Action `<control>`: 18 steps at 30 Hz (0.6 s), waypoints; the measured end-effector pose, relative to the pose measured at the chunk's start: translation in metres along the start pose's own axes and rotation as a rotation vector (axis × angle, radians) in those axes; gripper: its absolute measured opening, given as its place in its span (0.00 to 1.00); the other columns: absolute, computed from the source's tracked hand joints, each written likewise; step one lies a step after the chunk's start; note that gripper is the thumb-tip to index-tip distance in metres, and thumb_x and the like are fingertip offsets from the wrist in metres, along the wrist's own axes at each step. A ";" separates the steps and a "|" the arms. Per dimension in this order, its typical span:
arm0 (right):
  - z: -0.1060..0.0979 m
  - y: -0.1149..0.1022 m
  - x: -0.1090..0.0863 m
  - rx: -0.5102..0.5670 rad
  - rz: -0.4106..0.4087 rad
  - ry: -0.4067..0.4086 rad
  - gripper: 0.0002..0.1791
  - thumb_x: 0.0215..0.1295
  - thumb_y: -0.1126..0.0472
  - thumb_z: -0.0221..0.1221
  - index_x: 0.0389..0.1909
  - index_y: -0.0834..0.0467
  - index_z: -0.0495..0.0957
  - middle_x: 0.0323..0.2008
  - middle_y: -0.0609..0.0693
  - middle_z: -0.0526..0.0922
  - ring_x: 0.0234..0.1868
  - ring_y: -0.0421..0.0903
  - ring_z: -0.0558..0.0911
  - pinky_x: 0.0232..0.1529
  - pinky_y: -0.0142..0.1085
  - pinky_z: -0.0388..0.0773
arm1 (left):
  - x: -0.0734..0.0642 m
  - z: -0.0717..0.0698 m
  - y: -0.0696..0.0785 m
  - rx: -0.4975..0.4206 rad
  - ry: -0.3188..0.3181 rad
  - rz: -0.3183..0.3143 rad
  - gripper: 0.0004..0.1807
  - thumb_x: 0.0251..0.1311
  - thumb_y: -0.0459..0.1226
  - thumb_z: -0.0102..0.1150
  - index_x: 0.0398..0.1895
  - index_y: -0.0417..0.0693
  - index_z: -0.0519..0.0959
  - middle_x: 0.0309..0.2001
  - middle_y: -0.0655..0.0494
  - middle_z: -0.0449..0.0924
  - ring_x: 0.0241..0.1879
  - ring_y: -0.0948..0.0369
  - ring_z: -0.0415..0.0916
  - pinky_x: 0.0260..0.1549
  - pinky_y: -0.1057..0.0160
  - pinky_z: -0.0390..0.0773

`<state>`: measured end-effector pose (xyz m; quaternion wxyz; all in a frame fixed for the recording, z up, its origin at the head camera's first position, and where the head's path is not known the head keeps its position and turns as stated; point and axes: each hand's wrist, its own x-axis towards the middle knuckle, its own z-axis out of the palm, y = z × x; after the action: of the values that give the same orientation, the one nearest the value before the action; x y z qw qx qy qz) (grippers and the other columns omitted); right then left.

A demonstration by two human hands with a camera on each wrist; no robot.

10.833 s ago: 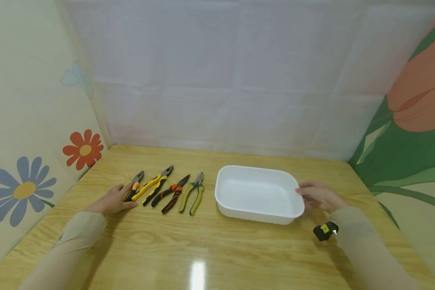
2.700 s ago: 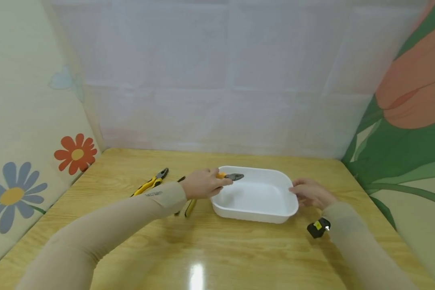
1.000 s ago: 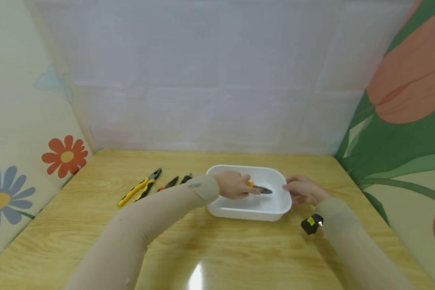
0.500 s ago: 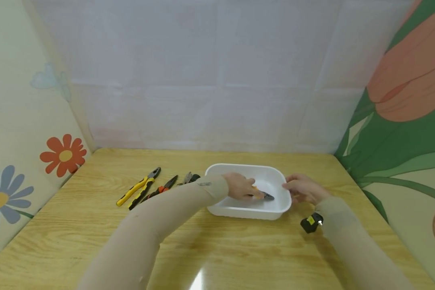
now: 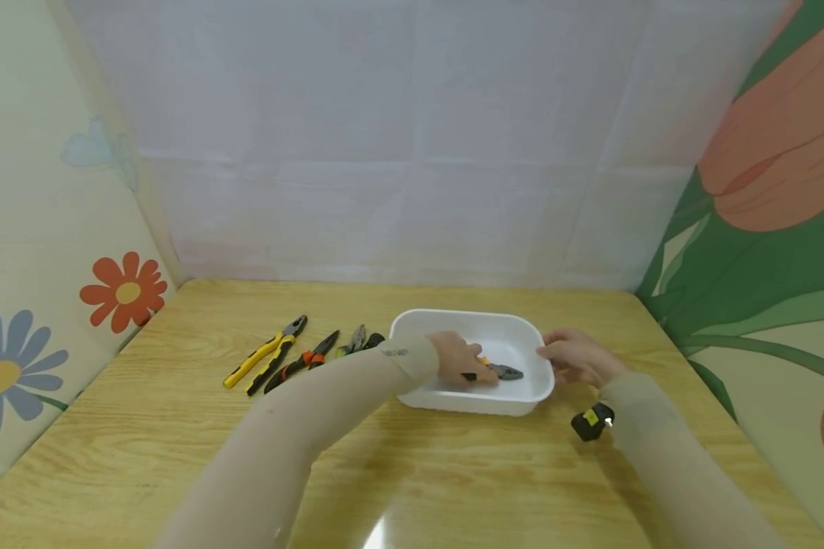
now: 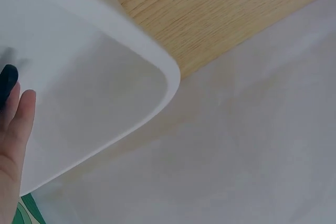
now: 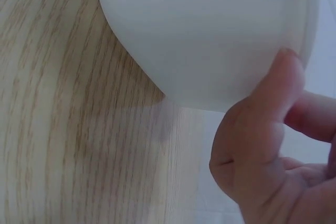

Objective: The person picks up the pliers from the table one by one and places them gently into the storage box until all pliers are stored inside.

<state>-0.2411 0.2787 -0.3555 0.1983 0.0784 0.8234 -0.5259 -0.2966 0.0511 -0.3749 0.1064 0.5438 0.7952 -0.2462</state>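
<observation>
I look over a wood-grain desk backed by a creased white sheet, with painted flowers on the left and a coral tulip on the right. My left grip lies over orange-and-black pliers inside the white plastic tray; I cannot tell whether it clasps them. My right grip pinches the tray's right rim. Three other pliers lie left of the tray.

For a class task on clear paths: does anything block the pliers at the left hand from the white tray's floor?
Nothing visible does. The orange-handled pliers are inside the white tray, the left hand partly covering their handles and hiding what lies beneath. The right hand holds the tray's right end.
</observation>
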 end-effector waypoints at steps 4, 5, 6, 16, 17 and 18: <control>0.000 0.000 0.000 0.024 -0.008 -0.011 0.16 0.70 0.65 0.52 0.52 0.70 0.63 0.36 0.52 0.74 0.32 0.43 0.75 0.31 0.34 0.76 | 0.000 0.002 0.002 -0.118 -0.006 -0.044 0.30 0.71 0.52 0.48 0.73 0.84 0.54 0.66 0.52 0.67 0.33 0.62 0.71 0.35 0.67 0.72; 0.000 0.000 0.000 0.027 -0.013 -0.015 0.15 0.70 0.66 0.52 0.51 0.70 0.63 0.35 0.51 0.74 0.32 0.43 0.75 0.31 0.34 0.76 | -0.001 0.003 0.002 -0.155 -0.004 -0.056 0.31 0.71 0.51 0.49 0.73 0.85 0.54 0.70 0.51 0.63 0.34 0.61 0.73 0.37 0.66 0.72; 0.000 0.000 0.000 0.024 -0.017 -0.020 0.14 0.70 0.66 0.51 0.51 0.70 0.63 0.34 0.51 0.74 0.31 0.43 0.75 0.31 0.33 0.76 | -0.002 0.004 0.002 -0.184 0.003 -0.064 0.31 0.71 0.50 0.50 0.73 0.85 0.54 0.72 0.50 0.59 0.36 0.60 0.74 0.39 0.66 0.73; 0.001 0.000 -0.001 0.064 -0.019 -0.023 0.11 0.70 0.68 0.51 0.49 0.69 0.65 0.30 0.49 0.73 0.29 0.41 0.74 0.29 0.32 0.75 | -0.033 -0.009 0.000 -0.413 0.108 -0.194 0.29 0.72 0.52 0.47 0.74 0.79 0.56 0.76 0.56 0.48 0.69 0.56 0.59 0.62 0.57 0.66; 0.001 0.000 -0.001 0.072 -0.023 -0.027 0.11 0.70 0.68 0.51 0.48 0.69 0.65 0.30 0.48 0.73 0.28 0.41 0.73 0.28 0.31 0.74 | -0.037 -0.011 0.000 -0.422 0.121 -0.192 0.29 0.72 0.52 0.47 0.74 0.77 0.56 0.76 0.56 0.50 0.69 0.56 0.60 0.63 0.57 0.65; 0.001 0.001 -0.001 0.082 -0.026 -0.030 0.10 0.70 0.68 0.51 0.47 0.68 0.65 0.29 0.48 0.72 0.27 0.41 0.73 0.27 0.31 0.73 | -0.040 -0.013 0.000 -0.418 0.133 -0.186 0.29 0.72 0.52 0.46 0.74 0.75 0.56 0.75 0.54 0.51 0.68 0.55 0.61 0.63 0.57 0.65</control>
<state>-0.2393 0.2778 -0.3559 0.2005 0.0678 0.7991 -0.5627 -0.2794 0.0248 -0.3467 0.1412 0.4495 0.8807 -0.0486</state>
